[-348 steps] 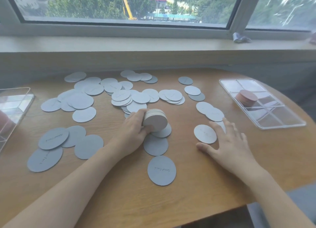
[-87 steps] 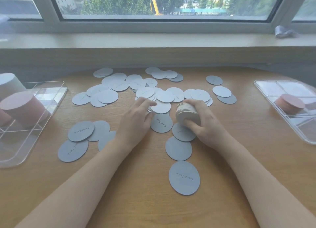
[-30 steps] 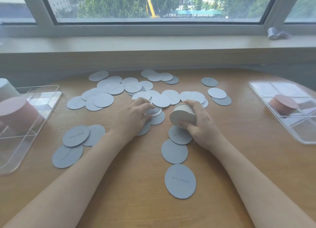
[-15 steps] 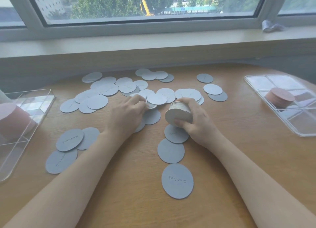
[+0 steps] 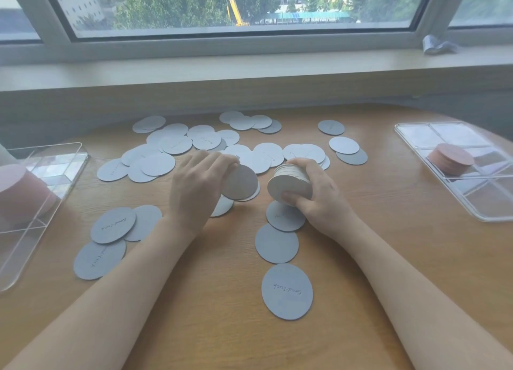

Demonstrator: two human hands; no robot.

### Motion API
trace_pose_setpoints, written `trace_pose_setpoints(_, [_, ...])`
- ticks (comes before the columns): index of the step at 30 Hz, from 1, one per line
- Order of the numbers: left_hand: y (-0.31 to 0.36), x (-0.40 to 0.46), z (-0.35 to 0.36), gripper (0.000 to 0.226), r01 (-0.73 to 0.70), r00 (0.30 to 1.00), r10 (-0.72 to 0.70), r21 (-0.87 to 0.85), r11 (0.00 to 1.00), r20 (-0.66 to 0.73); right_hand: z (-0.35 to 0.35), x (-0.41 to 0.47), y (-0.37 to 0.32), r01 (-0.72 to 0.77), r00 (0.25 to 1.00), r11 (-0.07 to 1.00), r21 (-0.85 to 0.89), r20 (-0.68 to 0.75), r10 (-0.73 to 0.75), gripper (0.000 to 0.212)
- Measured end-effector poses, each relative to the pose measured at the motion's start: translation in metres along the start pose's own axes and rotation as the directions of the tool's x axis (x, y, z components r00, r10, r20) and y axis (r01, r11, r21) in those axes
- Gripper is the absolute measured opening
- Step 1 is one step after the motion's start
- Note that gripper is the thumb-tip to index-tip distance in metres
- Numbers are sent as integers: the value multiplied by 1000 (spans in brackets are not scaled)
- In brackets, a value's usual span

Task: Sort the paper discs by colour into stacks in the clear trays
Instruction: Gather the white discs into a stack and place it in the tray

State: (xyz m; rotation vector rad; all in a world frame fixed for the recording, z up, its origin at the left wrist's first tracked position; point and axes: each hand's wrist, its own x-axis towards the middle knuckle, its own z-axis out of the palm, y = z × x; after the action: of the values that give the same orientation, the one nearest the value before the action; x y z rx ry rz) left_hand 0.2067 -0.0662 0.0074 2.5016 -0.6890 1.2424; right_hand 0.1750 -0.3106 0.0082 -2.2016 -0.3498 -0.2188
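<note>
The right hand (image 5: 319, 200) grips a stack of grey discs (image 5: 290, 185), fingers curled over its top and thumb under its near face; the stack is tilted on its side above the table (image 5: 374, 258). The left hand (image 5: 194, 186) pinches a single disc (image 5: 240, 182) by its left edge, raised and tilted, just beside the stack without touching it.

Loose grey discs (image 5: 249, 153) lie overlapping across the far centre of the table. Three discs form a line from under the right hand toward the near edge; the nearest disc (image 5: 287, 292) lies apart from the others. Three more overlap at near left.

The left clear tray (image 5: 55, 158) sits at the table's left edge with a pink stack (image 5: 19, 194) inside. The right clear tray (image 5: 416, 144) sits at far right and holds a shorter pink stack (image 5: 451, 158) in a middle compartment. Bare wood lies between the right hand and the right tray.
</note>
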Motion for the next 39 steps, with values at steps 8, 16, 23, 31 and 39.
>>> trace_pose_setpoints(8, [16, -2, 0, 21, 79, 995, -68, -150, 986, 78, 4, 1, 2, 36, 999, 999, 1, 6, -36, 52])
trace_pose_setpoints(16, [21, -5, -1, 25, 115, 990, -85, -313, 943, 109, 6, 2, 3, 24, 999, 999, 26, 34, -25, 47])
trace_pose_setpoints(23, [25, -5, 2, 21, 159, 982, -106, -374, 914, 159, 5, 0, 0, 28, 994, 999, 23, 101, -30, 55])
trace_pose_setpoints(31, [41, 0, 2, 12, 215, 956, -50, -575, 789, 288, 8, 0, -1, 113, 993, 991, -68, 52, -110, 64])
trace_pose_setpoints(39, [-8, -5, 8, 26, 310, 933, -289, -71, 948, 216, -1, 2, 2, 75, 996, 994, -73, -36, -78, 65])
